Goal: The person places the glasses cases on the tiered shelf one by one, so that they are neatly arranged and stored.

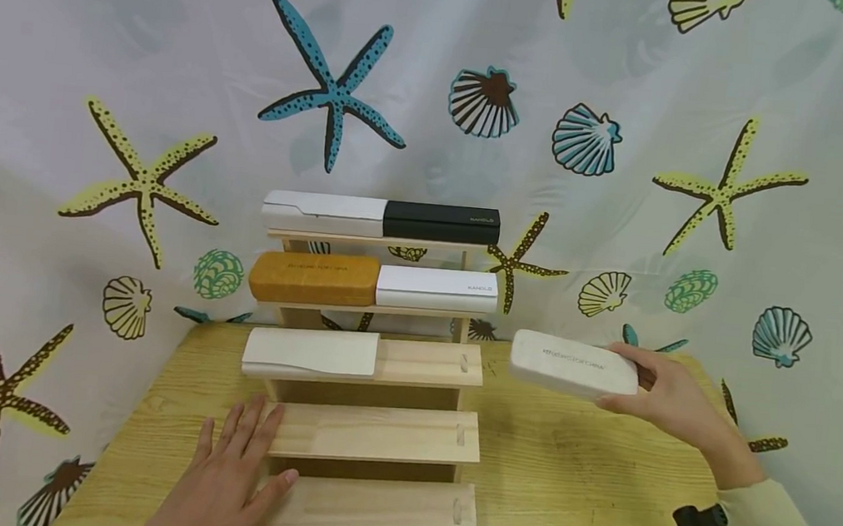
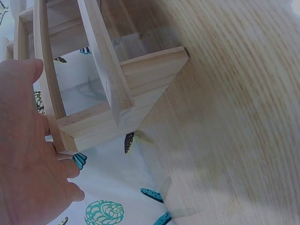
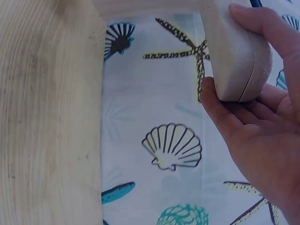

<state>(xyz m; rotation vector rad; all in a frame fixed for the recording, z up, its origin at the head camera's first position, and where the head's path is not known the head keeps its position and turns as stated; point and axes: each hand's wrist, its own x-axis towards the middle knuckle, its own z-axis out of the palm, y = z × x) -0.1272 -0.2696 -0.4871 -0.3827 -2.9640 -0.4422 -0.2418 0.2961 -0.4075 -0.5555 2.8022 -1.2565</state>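
Observation:
My right hand [image 1: 669, 397] holds a whitish glasses case [image 1: 570, 365] by its right end, raised to the right of a wooden tiered stand [image 1: 376, 436]. In the right wrist view, the thumb lies on one side of the case [image 3: 234, 56] and fingers on the other; its lid seam shows. My left hand [image 1: 225, 480] rests at the left edge of the stand's lower tiers, fingers extended and thumb over the lowest board. A white case [image 1: 311, 349] lies on the left of the third tier from the top, with bare wood beside it.
The top tier carries a white case [image 1: 324, 213] and a black case [image 1: 442, 223]. Below them sit an orange-brown case [image 1: 313, 279] and another white case [image 1: 438, 289]. The stand is on a wood-grain table [image 1: 582, 494], before a curtain [image 1: 443, 14] printed with starfish and shells.

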